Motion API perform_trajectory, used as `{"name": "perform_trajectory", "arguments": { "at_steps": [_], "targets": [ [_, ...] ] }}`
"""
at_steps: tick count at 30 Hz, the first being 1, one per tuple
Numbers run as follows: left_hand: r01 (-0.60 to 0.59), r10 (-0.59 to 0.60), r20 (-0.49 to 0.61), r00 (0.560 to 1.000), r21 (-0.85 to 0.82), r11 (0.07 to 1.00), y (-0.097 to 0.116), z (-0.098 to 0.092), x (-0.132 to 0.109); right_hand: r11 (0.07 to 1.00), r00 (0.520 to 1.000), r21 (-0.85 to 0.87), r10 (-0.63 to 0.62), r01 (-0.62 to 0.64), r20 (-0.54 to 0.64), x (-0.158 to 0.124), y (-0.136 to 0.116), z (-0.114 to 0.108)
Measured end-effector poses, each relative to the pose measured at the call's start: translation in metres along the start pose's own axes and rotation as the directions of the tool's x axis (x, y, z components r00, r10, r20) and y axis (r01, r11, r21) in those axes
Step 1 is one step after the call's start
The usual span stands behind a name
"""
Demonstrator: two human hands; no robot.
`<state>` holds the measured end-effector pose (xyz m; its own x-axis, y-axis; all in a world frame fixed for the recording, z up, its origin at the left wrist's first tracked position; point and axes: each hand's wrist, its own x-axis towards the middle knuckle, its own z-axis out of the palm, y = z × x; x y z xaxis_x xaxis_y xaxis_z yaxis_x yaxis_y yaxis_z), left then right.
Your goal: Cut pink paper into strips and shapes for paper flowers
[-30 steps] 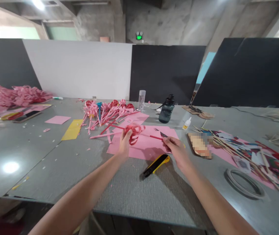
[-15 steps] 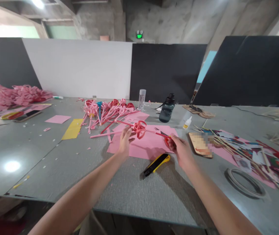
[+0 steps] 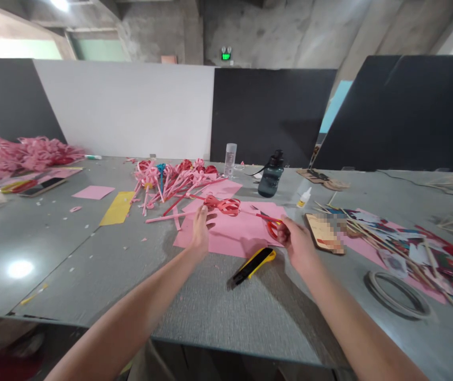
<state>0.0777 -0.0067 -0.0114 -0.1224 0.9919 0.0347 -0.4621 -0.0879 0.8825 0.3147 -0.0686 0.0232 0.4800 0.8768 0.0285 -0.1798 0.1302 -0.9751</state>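
A red paper-strip flower on a thin red stick lies low over the pink paper sheet, its stick running right toward my right hand. My left hand is just left of the flower's head, fingers apart, with the fingertips close to it and nothing gripped. My right hand has its fingers curled at the red handles of a pair of scissors, whose blades point up and left along the sheet. A yellow and black utility knife lies on the grey table between my forearms.
A heap of pink and red paper flowers lies behind the sheet. A clear bottle, a dark bottle and a glue bottle stand beyond. Sticks and coloured paper and a tape ring are at the right.
The red flower has left my left hand's grip and moved right and away, down toward the pink sheet. My left hand opened. My right hand shifted from the stick's end to the scissors' handles.
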Motion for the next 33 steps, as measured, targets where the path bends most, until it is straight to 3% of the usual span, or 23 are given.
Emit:
{"name": "perform_trajectory", "arguments": {
  "at_steps": [11,23,33],
  "targets": [
    [-0.086,0.086,0.025,0.996,-0.011,0.996,0.0021,0.0006,-0.0033,0.999,0.998,-0.035,-0.032,0.034,0.06,0.0,-0.0013,0.0004],
    [-0.098,0.097,-0.027,0.995,-0.006,0.995,0.0009,0.0003,-0.0013,0.89,0.971,-0.402,-0.147,0.213,0.188,-0.0078,0.0001,0.0051],
    [-0.095,0.095,-0.026,0.995,-0.017,0.995,-0.0033,-0.003,0.0013,0.83,0.96,-0.499,-0.146,0.249,0.238,-0.0081,-0.0009,0.004]
  ]
}}
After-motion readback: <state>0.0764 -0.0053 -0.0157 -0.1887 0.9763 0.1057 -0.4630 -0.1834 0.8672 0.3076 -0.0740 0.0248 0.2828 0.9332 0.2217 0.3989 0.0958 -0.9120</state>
